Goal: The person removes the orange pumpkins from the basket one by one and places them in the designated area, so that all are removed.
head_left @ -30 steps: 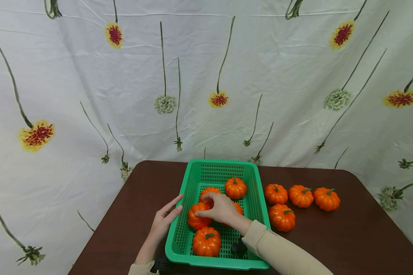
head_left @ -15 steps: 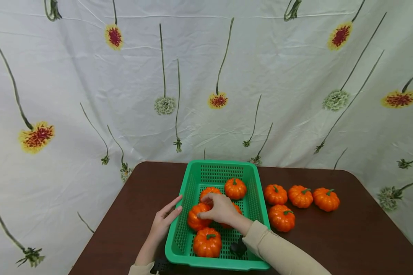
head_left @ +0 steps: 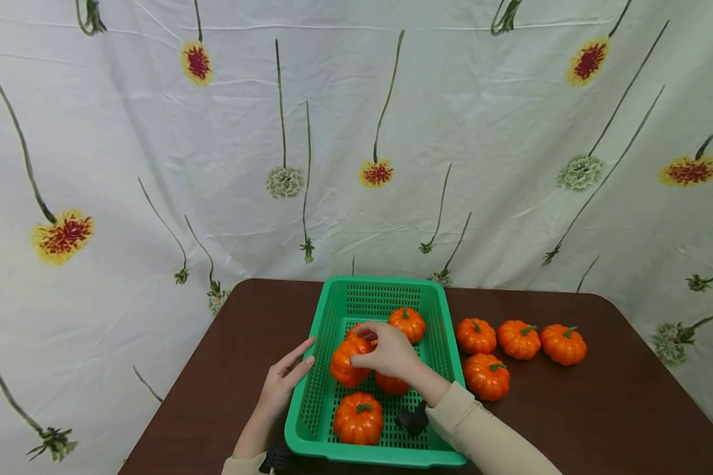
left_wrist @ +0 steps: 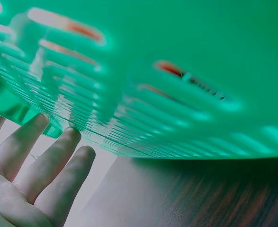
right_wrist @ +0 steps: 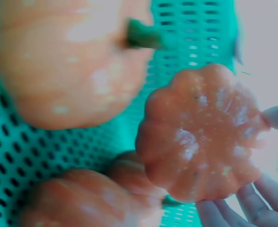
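Note:
My right hand [head_left: 389, 353] grips a small orange pumpkin [head_left: 347, 364] between thumb and fingers, inside the green plastic basket [head_left: 380, 455]. In the right wrist view the held pumpkin [right_wrist: 202, 137] shows its ribbed face, with fingertips [right_wrist: 212, 215] at its edge. Another pumpkin [head_left: 358, 419] sits at the basket's near end, and one [head_left: 407, 323] stands toward the far end. Two more are partly hidden by my right hand and the held pumpkin. My left hand [head_left: 280, 389] has its fingers extended at the basket's left side; in the left wrist view the fingertips [left_wrist: 72, 135] lie against or close to the slotted wall.
Several pumpkins [head_left: 519, 340] stand on the dark brown table [head_left: 570, 409] to the right of the basket. A black wrist device [head_left: 412, 419] shows beneath my right forearm. Behind the table hangs a white flower-print cloth [head_left: 344, 119].
My right hand has shifted slightly away from me and to the right, carrying the pumpkin. A gap now separates it from the nearest pumpkin. My left hand has stayed in place.

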